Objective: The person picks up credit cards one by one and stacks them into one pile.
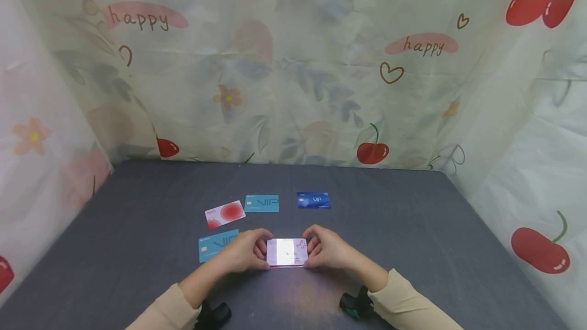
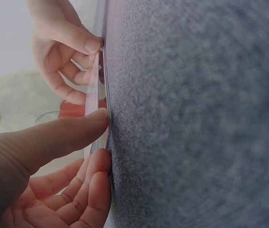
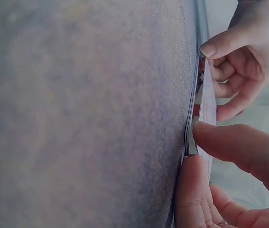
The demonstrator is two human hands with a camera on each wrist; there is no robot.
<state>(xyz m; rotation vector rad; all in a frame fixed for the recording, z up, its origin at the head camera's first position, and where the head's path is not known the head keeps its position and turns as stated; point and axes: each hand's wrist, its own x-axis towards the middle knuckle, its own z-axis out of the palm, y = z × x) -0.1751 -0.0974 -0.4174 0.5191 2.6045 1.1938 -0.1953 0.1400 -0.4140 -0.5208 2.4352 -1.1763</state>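
My left hand (image 1: 246, 251) pinches the left side of a small stack of plastic cards (image 1: 275, 253) at the front middle of the table. Opposite it, my right hand (image 1: 329, 250) pinches the right side. The top card is pale pink-lilac with a flowered corner, and bright glare crosses its middle. Seen edge-on in the left wrist view, the top card (image 2: 91, 95) stands slightly apart from thin layers under it. In the right wrist view, the thumb rests on the near edge of those layered cards (image 3: 190, 128), close to the tabletop. How many cards lie there is hard to tell.
Left of the hands lies a teal VIP card (image 1: 212, 246), partly behind my left hand. Farther back are a white-and-red card (image 1: 224, 214), another teal VIP card (image 1: 261, 203) and a dark blue VIP card (image 1: 314, 200). Printed curtains surround the dark grey table (image 1: 390, 208).
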